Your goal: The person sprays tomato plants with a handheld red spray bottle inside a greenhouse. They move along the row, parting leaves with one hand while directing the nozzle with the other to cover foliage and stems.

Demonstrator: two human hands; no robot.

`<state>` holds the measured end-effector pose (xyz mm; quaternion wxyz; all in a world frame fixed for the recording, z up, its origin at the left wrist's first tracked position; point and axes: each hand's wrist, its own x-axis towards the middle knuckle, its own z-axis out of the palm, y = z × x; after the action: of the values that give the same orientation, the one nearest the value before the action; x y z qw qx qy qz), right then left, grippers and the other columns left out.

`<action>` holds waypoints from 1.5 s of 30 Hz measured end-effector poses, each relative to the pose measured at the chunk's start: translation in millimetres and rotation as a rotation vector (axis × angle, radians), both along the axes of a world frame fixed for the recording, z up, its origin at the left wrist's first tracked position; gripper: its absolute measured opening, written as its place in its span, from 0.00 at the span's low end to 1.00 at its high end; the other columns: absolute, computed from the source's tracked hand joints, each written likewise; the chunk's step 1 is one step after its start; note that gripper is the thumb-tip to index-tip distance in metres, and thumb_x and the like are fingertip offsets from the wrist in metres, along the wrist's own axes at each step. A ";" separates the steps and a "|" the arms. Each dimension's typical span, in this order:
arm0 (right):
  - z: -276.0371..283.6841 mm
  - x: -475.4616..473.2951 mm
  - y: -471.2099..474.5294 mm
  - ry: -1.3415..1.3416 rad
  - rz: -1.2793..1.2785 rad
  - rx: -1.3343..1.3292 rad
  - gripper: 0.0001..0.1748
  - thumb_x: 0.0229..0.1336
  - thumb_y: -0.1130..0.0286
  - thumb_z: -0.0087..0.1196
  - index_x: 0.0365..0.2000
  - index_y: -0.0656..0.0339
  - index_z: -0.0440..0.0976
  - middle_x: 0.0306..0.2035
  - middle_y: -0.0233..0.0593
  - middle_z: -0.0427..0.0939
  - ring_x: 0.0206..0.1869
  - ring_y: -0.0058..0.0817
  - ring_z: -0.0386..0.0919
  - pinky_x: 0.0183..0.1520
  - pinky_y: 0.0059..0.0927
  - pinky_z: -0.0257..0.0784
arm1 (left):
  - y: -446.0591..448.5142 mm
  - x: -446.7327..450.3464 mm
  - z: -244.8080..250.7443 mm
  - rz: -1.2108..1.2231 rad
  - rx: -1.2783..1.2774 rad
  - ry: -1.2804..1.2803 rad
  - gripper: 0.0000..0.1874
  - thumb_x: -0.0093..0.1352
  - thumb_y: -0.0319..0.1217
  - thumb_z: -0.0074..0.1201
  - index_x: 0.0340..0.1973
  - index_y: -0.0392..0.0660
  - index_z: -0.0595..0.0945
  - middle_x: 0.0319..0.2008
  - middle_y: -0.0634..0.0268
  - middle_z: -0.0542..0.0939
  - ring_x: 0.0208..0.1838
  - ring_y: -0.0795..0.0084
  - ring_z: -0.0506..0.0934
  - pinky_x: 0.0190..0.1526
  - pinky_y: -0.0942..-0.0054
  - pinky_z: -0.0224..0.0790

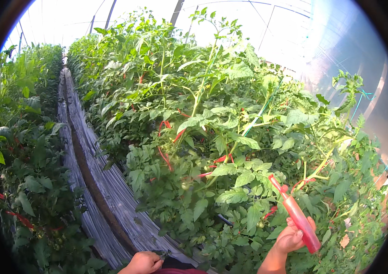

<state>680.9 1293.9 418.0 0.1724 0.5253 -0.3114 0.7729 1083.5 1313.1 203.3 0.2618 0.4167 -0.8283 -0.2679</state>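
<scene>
In my right hand (294, 236), at the lower right, is a red translucent squeeze bottle (302, 224) with a long nozzle, tilted up to the left. The nozzle tip is beside the leaves of a tomato plant (236, 195). A red tie (305, 181) sits around a stem just right of the nozzle. My left hand (145, 262) is at the bottom edge, near my body, with its fingers curled; whether it holds anything cannot be seen. Green tomatoes (185, 186) hang among the leaves, and more red ties (165, 159) show there.
A row path covered with grey plastic film (112, 191) runs away to the upper left, between dense tomato rows. Another row of plants (33, 164) stands at left. Teal strings (266, 102) hold stems. A greenhouse film wall (368, 92) rises at right.
</scene>
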 end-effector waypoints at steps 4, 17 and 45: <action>-9.4 39.5 -42.8 0.045 0.108 -0.005 0.30 0.65 0.55 0.50 0.53 0.74 0.62 0.38 0.49 0.71 0.30 0.36 0.74 0.36 0.37 0.76 | -6.7 26.4 4.9 0.070 0.028 -0.063 0.17 0.69 0.42 0.54 0.24 0.44 0.82 0.25 0.59 0.82 0.32 0.53 0.82 0.34 0.55 0.75; -42.6 161.9 -239.4 0.450 -0.082 0.050 0.23 0.61 0.59 0.65 0.44 0.69 0.75 0.32 0.45 0.81 0.31 0.40 0.81 0.38 0.37 0.79 | -125.3 117.8 -22.8 0.275 0.020 -0.034 0.15 0.66 0.41 0.56 0.23 0.45 0.84 0.24 0.57 0.82 0.33 0.52 0.82 0.35 0.55 0.75; -29.4 189.4 -405.6 0.514 -0.334 0.400 0.24 0.59 0.63 0.63 0.48 0.72 0.73 0.40 0.50 0.81 0.38 0.39 0.81 0.45 0.39 0.78 | -360.9 177.0 -48.1 -0.056 0.118 -0.114 0.15 0.65 0.41 0.57 0.23 0.44 0.84 0.25 0.56 0.83 0.32 0.51 0.81 0.35 0.56 0.75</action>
<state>870.3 888.4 388.5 0.2628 0.6676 -0.4844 0.5006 1260.5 952.3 155.2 0.1815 0.4227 -0.8360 -0.2992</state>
